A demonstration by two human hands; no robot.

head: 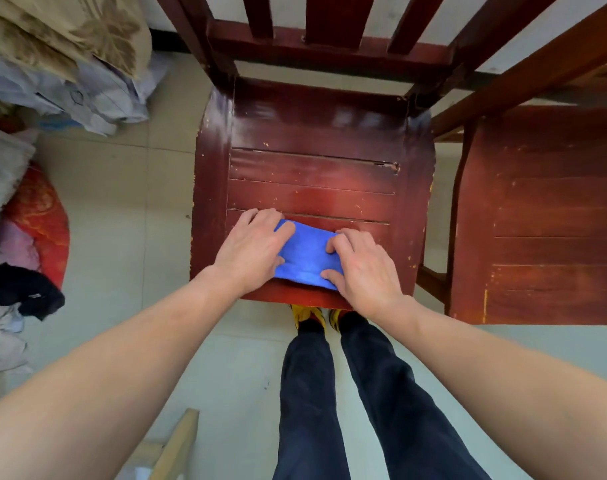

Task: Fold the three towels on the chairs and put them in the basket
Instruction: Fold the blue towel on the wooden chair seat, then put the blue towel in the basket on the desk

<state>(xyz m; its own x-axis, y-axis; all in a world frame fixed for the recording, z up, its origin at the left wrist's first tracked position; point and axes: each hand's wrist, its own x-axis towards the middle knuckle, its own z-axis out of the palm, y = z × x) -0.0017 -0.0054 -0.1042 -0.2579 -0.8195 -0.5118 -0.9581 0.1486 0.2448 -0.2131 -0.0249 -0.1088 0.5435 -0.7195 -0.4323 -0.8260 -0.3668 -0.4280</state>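
Head view, as I read it from my remote station. My left hand (pixel 253 249) grasps the left end of the blue towel (pixel 307 258), its fingers bent over the far edge and its thumb on the cloth. My right hand (pixel 362 271) grasps the right end, with its fingertips curled down onto the top surface and its thumb at the near edge. The towel is folded into a small, compact rectangle and lies flat between the two hands. It sits at the front of the slatted seat of a red-brown wooden chair (pixel 312 181), with its near edge just inside the seat's front rim. Both forearms are bare and reach in from the lower corners.

Below the seat's front edge stand two legs in dark trousers (pixel 309 393), and yellow shoes (pixel 305 315) are partly tucked under the chair. A second chair (pixel 544 216) of the same wood stands just beside the first, on the right. The floor (pixel 122 209) is pale tile. Along the left edge lie heaped fabrics (pixel 35 81), a red patterned cushion (pixel 42 216) and a dark garment (pixel 21 289). A pale wooden bar (pixel 177 445) shows at the bottom.
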